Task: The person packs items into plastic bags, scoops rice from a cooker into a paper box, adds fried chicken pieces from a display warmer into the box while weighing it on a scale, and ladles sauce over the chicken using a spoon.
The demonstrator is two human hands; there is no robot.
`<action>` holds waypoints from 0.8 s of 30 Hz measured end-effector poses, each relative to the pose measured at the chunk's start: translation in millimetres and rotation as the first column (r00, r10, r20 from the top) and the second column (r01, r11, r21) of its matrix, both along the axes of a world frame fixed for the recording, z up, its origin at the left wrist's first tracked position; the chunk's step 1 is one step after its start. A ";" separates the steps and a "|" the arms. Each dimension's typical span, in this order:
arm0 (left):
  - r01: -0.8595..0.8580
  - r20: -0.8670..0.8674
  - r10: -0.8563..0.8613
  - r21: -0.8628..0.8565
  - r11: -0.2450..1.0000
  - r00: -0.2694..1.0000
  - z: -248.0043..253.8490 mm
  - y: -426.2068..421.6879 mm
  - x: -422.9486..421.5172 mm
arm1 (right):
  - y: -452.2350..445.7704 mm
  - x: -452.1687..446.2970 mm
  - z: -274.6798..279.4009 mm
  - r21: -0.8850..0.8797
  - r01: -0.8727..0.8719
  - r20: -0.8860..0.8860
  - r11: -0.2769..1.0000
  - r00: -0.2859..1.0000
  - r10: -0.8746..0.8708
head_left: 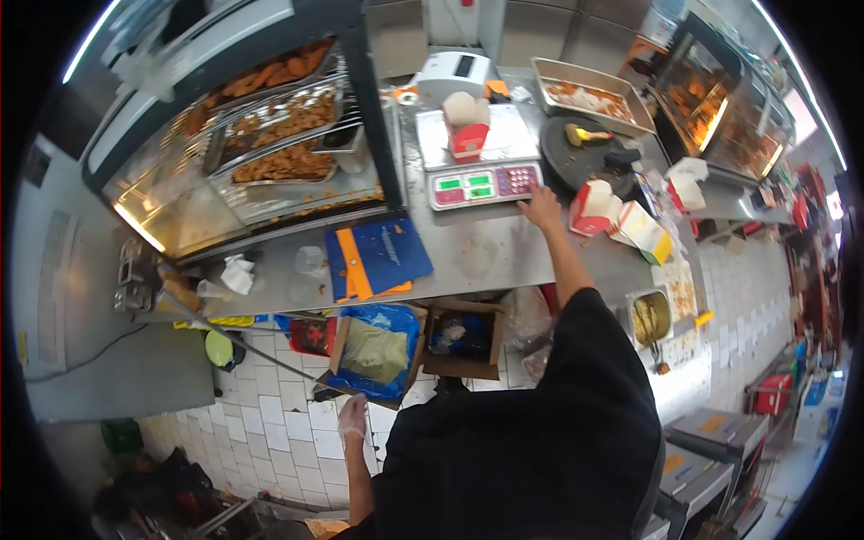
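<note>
Left hand (353, 417), in clear glove, held low, just near of lined cardboard box (417, 349); finger spread and grip cannot be told. Red-and-white carton (468, 139) stands on scale (463, 187), far side of counter (517, 243). Right arm (569, 265) stretches forward; right hand (540, 209) palm down, fingers partly spread, grasping nothing, fingertips at keypad's (517, 180) right edge.

Two cardboard boxes (461, 366), tiled floor (286, 430)

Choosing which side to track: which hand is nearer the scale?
Right. The right hand is at the keypad end of the scale; the gloved left hand is much farther off, low beside the blue-lined box.
</note>
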State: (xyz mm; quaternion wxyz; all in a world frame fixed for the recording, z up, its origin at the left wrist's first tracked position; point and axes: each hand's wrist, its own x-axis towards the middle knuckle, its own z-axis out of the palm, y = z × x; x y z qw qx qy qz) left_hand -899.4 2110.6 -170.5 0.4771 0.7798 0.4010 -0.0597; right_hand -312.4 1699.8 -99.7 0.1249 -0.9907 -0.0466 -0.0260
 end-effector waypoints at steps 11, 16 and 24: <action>0.203 0.290 -0.411 0.545 0.813 0.865 166.2 45.0 259.0 | 47.3 -116.5 -64.5 0.497 0.027 0.229 0.868 0.960 -0.162; 0.143 0.384 -0.575 0.730 0.668 0.723 177.5 131.4 353.1 | 57.2 -137.7 -71.5 0.387 0.025 0.308 0.922 0.939 -0.154; 0.286 0.072 -0.591 0.824 0.489 0.803 222.1 183.7 492.7 | 69.9 -133.2 -61.4 0.358 0.063 0.295 0.931 0.939 -0.177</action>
